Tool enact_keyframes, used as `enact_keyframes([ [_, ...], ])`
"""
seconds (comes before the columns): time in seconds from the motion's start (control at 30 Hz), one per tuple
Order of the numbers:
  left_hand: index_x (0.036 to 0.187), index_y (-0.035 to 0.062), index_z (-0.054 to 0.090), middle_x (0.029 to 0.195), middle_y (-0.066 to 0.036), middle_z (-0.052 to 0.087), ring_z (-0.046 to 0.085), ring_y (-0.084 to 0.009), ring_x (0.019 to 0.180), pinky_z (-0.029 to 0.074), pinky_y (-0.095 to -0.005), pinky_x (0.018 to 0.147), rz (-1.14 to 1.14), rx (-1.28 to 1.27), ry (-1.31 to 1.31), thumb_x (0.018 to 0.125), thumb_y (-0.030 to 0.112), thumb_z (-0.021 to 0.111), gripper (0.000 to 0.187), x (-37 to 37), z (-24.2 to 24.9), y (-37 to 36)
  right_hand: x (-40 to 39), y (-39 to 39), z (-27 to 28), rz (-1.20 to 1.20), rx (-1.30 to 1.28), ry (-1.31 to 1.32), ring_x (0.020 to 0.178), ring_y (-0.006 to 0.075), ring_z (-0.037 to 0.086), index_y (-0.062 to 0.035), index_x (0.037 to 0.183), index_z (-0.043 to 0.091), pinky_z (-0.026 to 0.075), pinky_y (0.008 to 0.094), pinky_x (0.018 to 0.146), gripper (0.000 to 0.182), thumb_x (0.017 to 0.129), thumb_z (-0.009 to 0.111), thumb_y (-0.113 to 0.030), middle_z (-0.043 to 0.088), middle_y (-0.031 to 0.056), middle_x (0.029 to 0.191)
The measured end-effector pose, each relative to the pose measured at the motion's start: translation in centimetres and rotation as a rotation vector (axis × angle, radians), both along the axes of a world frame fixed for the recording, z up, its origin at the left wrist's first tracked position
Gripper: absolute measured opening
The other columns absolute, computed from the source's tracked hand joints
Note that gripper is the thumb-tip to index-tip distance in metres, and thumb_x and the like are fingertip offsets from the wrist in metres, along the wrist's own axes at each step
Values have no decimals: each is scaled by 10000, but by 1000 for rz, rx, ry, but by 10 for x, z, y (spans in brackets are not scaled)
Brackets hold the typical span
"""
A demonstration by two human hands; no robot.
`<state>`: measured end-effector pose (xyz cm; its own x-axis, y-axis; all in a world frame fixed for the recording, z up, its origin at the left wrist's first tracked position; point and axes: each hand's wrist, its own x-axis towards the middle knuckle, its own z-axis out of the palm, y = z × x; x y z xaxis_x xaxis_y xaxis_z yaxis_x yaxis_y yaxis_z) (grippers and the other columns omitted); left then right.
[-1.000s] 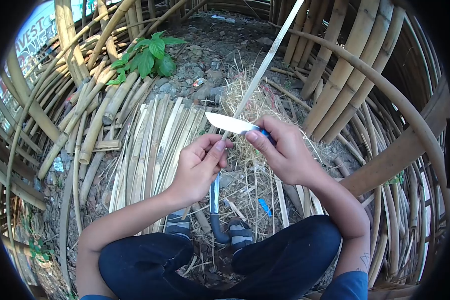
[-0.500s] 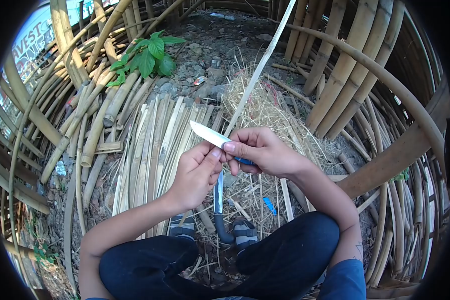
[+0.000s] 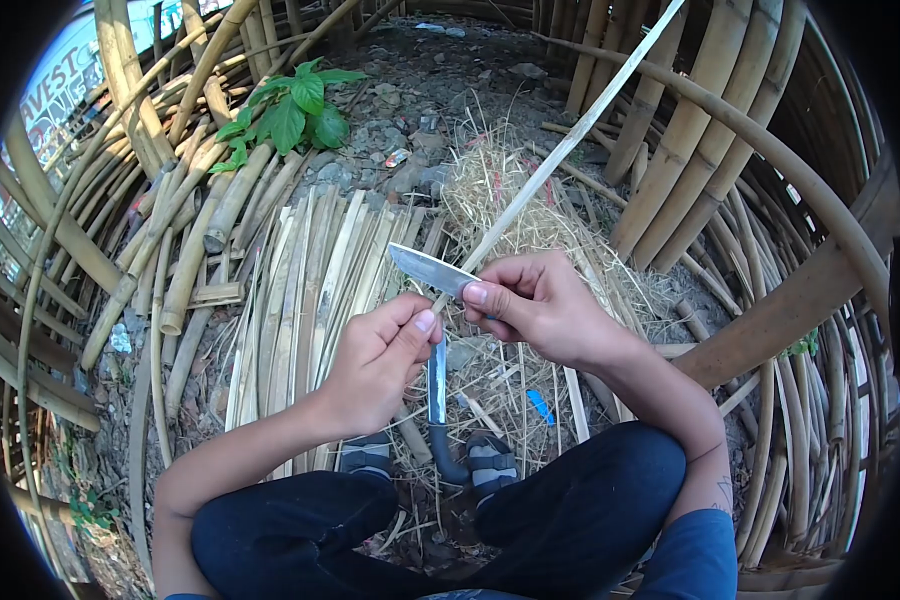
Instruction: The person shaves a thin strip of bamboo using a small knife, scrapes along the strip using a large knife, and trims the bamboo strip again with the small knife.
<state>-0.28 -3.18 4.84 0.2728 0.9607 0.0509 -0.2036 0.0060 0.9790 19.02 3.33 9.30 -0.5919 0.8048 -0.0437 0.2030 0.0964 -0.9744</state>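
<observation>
My left hand [image 3: 378,362] is closed, thumb and fingers pinching the near end of a long, thin bamboo strip [image 3: 560,150]. The strip slants up and away to the right. In my right hand [image 3: 538,308] is a knife [image 3: 428,270], its blade pointing left with the flat side showing, lying across the strip just beyond my left fingers. The right fingers cover the knife's handle. Below the hands, a long tool with a shiny flat upper part and a dark curved handle [image 3: 448,462] stands between my feet.
Split bamboo slats [image 3: 295,310] lie side by side at the left. Pale shavings [image 3: 500,200] are heaped in front. Bamboo poles [image 3: 715,130] lean at the right, and more poles [image 3: 195,245] lie left. A leafy plant [image 3: 295,112] grows ahead. A blue scrap [image 3: 540,406] lies near my right foot.
The strip's far end has swung to the right. The knife has turned, showing a greyer blade face, and my right hand has shifted slightly right. My left hand has moved slightly down and left.
</observation>
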Motion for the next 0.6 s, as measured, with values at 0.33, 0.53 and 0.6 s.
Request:
enact_keyframes([
  [0.33, 888, -7, 549, 678, -10, 517, 466, -64, 582, 391, -233, 533, 146, 316, 288, 985, 146, 438, 212, -4, 4, -3, -2, -9, 3, -59, 90, 36, 512, 37, 467, 32, 805, 676, 361, 212, 462, 227, 907, 615, -162, 564, -1, 581],
  [0.53, 871, -2, 545, 662, -8, 503, 441, -63, 576, 388, -239, 543, 81, 188, 266, 987, 150, 432, 223, -8, -1, -4, -3, -12, 1, -146, 137, -41, 508, 50, 495, 32, 806, 694, 369, 226, 441, 195, 874, 652, -147, 589, 21, 582],
  [0.6, 868, -1, 544, 665, -7, 502, 439, -63, 589, 390, -237, 556, 77, 197, 232, 987, 151, 430, 225, -8, 1, -6, -4, -13, 1, -154, 152, -49, 504, 53, 497, 31, 801, 697, 368, 232, 435, 194, 867, 660, -148, 590, 26, 576],
])
